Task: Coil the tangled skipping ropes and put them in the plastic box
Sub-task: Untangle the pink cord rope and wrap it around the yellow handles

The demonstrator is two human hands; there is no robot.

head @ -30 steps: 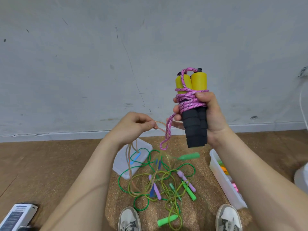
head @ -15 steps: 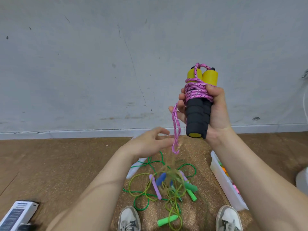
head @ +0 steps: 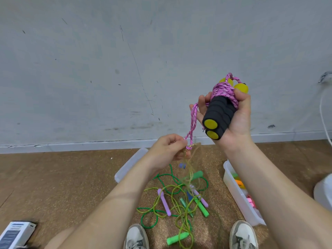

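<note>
Light even, soft and fairly bright; faint shadows only on the wall [head: 89, 69]. Skirting [head: 71, 145] bows toward the edges, wide-angle. My left hand [head: 168, 150] and the thin rope [head: 190, 169] beneath smear with motion. Lower corners soft.

pink rope [head: 225, 92] coiled round paired black foam handles [head: 218, 117], raised, tail dangling; green and yellow ropes [head: 179, 200] tangled on the floor; clear plastic box [head: 235, 193] beside them.

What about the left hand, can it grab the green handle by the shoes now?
Probably not yet: the left hand is pinching the pink rope end, and the green handle lies far below on the floor.
</note>
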